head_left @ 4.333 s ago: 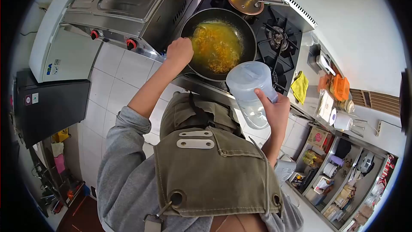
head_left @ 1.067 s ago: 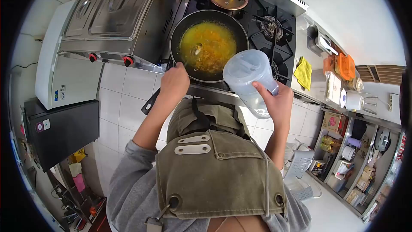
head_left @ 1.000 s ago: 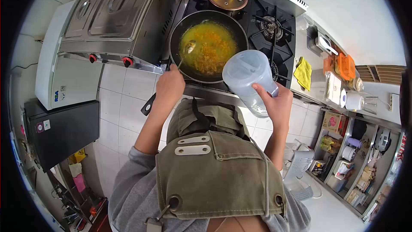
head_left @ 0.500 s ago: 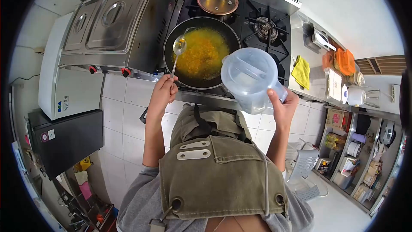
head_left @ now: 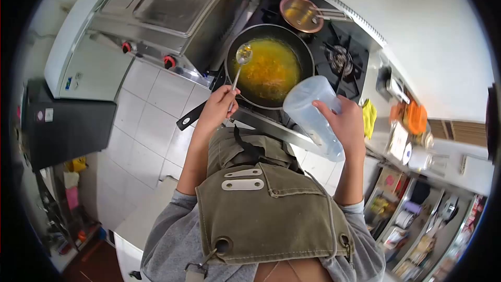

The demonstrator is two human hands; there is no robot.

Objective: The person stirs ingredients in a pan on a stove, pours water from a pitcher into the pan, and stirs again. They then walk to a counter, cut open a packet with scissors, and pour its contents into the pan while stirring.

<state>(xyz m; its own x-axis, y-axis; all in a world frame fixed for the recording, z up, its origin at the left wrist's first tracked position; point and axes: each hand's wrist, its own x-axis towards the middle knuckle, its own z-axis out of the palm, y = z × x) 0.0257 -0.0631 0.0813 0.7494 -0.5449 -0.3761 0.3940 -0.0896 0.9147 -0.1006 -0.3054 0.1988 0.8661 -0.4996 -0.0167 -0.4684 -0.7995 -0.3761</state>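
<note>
left hand gripping a spoon raised above the frying pan of orange food, right hand clasping a clear plastic jug beside the pan

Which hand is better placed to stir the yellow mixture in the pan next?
Left, likely. The left hand holds the spoon, its bowl over the pan; the right hand grips the plastic jug.
</note>
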